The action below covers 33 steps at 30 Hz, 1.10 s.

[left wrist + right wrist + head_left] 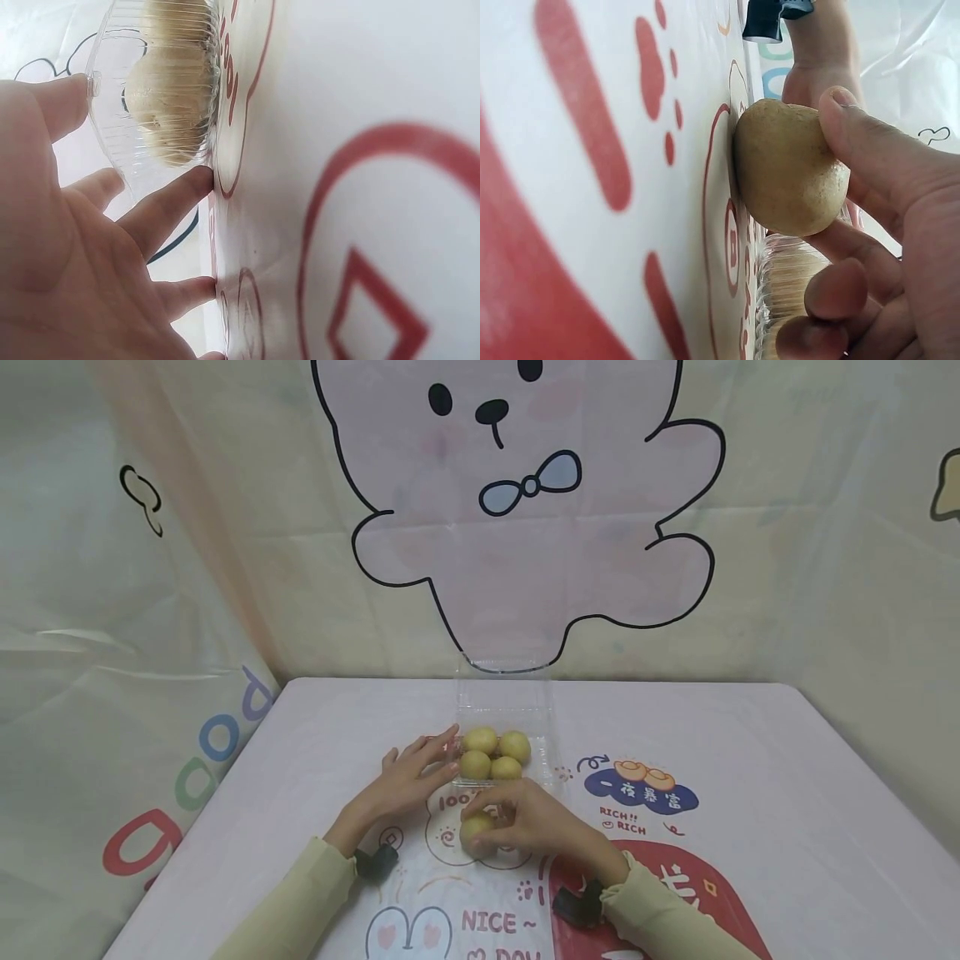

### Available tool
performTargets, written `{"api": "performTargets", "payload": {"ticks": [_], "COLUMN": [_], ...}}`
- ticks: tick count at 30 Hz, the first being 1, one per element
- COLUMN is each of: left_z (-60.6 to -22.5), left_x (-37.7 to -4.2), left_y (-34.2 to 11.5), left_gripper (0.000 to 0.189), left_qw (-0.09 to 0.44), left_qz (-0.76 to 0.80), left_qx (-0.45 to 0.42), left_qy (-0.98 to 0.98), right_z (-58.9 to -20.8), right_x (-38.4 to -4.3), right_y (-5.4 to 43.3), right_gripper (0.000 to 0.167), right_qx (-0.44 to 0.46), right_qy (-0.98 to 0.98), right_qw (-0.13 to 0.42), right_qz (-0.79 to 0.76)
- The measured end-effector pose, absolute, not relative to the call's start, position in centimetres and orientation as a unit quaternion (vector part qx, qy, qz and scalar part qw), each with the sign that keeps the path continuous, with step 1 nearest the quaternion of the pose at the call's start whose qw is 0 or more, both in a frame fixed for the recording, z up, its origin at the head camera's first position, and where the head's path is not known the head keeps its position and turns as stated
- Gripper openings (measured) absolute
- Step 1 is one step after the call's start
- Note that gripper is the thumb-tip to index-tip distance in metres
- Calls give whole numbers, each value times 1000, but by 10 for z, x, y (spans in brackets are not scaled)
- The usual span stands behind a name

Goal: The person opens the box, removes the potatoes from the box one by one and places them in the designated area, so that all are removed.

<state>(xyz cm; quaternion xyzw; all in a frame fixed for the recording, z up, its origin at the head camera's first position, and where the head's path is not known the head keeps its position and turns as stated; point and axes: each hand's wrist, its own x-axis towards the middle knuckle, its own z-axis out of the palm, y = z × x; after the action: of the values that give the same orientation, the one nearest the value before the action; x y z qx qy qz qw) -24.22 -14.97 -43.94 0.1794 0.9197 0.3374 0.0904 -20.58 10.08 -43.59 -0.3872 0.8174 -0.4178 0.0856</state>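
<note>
A clear plastic clamshell box (542, 752) stands open at mid-table, its lid (504, 695) raised at the back. Several round yellow-green fruits (506, 768) lie inside. At the box's left side, my left hand (405, 779) has its fingers spread; the left wrist view shows the thumb against the clear plastic rim (94, 84) and fingertips on the tabletop. In front of the box my right hand (536, 820) pinches another round yellow-green fruit (787, 169) between thumb and fingers. That fruit is at the tabletop; its exact kind is unclear.
The white table (750, 760) carries printed drawings and lettering, including a red patch (705, 893) at the right front. A cloth backdrop (825, 593) with a cartoon bear hangs behind the table. Black bands circle both wrists.
</note>
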Motion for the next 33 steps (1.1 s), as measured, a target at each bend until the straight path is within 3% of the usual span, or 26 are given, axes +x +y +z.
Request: {"api": "performTargets", "payload": {"ticks": [33], "left_z": [-440], "left_x": [-242], "left_y": [-150], "left_gripper": [67], "left_qw": [93], "left_qz": [336], "left_qx": [179], "left_qy": [920], "right_z": [-431], "right_x": [-202], "right_y": [100], "right_gripper": [36], "right_qx": [-386], "right_qy": [820], "right_qw": [92], "right_qz": [-412]}}
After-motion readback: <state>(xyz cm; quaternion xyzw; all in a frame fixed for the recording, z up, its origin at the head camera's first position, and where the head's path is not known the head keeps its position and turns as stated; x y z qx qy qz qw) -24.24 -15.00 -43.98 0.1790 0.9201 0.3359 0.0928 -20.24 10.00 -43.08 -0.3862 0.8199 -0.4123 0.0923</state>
